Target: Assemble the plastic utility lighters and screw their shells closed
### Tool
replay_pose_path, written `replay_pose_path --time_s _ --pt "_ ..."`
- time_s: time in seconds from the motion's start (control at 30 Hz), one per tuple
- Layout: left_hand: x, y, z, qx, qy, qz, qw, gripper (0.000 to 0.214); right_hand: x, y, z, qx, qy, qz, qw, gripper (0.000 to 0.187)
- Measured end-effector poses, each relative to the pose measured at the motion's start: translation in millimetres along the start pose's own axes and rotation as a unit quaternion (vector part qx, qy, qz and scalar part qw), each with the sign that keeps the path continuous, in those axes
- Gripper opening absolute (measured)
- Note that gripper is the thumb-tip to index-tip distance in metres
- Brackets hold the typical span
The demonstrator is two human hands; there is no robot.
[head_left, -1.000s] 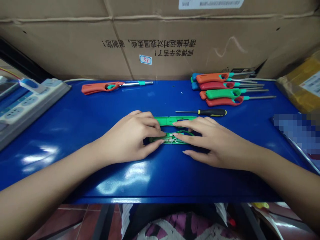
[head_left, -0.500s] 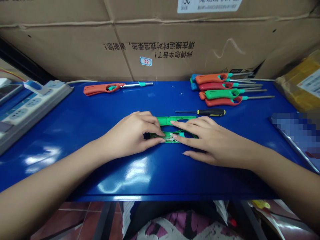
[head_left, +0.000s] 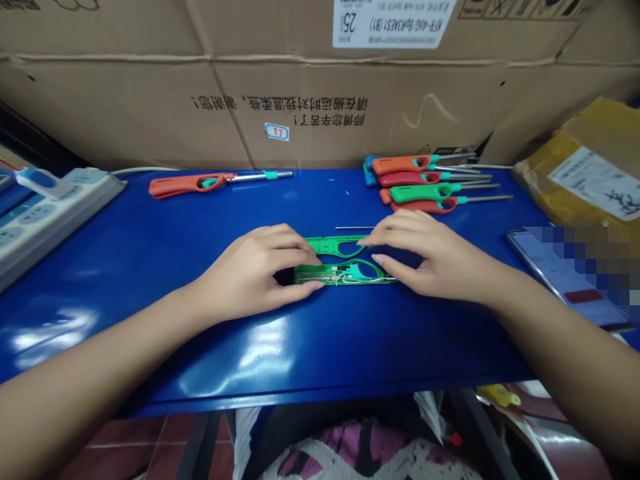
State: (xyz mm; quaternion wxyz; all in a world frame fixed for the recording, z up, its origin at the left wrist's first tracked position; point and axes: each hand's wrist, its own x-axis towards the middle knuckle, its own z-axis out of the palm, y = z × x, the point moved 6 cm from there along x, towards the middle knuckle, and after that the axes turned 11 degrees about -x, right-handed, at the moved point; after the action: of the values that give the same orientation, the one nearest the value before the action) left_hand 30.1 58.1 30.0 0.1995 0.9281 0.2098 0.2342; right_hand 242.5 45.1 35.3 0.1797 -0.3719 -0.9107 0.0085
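So far, green lighter: opened out on the blue table between both hands; filling looks well advanced, closing not done.
Left hand: thumb and fingers straddle the left end of the near half, seemingly pinching it.
Right hand: fingertips at the right ends of both halves; cannot tell whether gripping or merely touching.
Near half: lies inside up, inner parts laid in.
Far half: just beyond it, apart, not joined; left end hidden by fingers.
Trigger: teal, sits in the near half.
White wire: runs along the near half; too small to judge whether fully seated.
Cardboard box: walls off the table's back.
Taped parcel: back right.
Power strip: left edge.
Phone: beyond the right forearm, screen partly blurred.
Lighter pile: mixed colours, behind the right hand.
Orange lighter: alone, back left.
Thin metal shaft: just behind the far half; other end obscured by the right hand.
White scraps: farther back.
Obstruction: mainly the hands, covering the halves' ends.
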Motion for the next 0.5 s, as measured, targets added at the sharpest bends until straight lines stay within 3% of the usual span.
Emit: replay_pose_path --time_s 0.1,0.3,0.5 --pt "0.8 1.7 -1.2 -0.012 -0.011 0.013 1.0 0.018 -0.4 1.2 -2.1 0.026 -0.039 -0.017 0.999 0.011" --pt "-0.5 8.6 9.7 0.003 -0.072 0.063 0.995 0.031 -0.2 -3.8 6.0 0.073 -0.096 -0.034 0.992 0.014" --pt "-2.1 11.5 26.2 0.03 -0.117 0.052 0.991 0.045 -0.7 2.9 16.6 0.116 -0.126 0.029 0.985 0.005"
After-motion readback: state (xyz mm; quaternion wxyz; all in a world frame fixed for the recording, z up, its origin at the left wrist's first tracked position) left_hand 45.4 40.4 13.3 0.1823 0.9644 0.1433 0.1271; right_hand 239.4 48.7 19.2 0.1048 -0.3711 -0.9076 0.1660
